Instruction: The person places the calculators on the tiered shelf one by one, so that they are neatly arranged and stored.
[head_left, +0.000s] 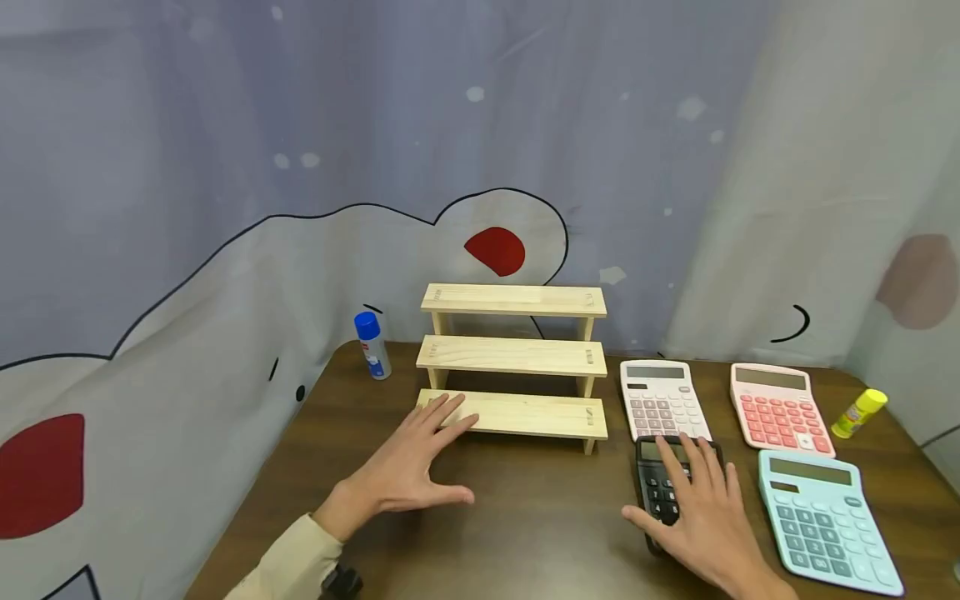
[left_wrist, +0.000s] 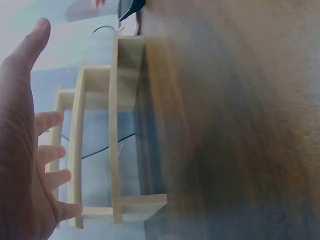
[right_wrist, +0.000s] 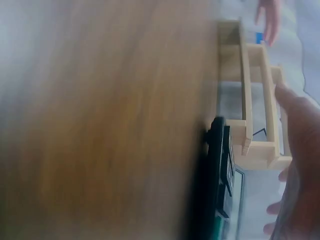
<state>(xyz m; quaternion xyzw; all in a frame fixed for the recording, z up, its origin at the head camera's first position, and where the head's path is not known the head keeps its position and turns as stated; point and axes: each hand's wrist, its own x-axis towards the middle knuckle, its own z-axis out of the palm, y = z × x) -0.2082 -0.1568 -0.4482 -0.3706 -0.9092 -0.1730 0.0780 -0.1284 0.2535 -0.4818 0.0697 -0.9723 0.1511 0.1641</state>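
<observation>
My left hand (head_left: 408, 467) is held above the table in front of a three-step wooden stand (head_left: 513, 356), fingers spread and thumb apart, holding nothing. In the left wrist view that stand (left_wrist: 114, 150) appears sideways, beyond the fingers. Over a black calculator (head_left: 654, 483) my right hand (head_left: 701, 521) hovers with spread fingers, covering part of its keys. From the right wrist, the calculator (right_wrist: 223, 170) shows edge-on, with a gap between it and the right hand (right_wrist: 302, 165).
Behind the black calculator lies a white calculator (head_left: 666, 400). A pink calculator (head_left: 780, 408) and a light blue one (head_left: 825, 517) are farther right. A yellow glue stick (head_left: 858, 413) stands at the right, a blue-capped bottle (head_left: 372, 346) at the left. A printed curtain (head_left: 337, 125) hangs behind.
</observation>
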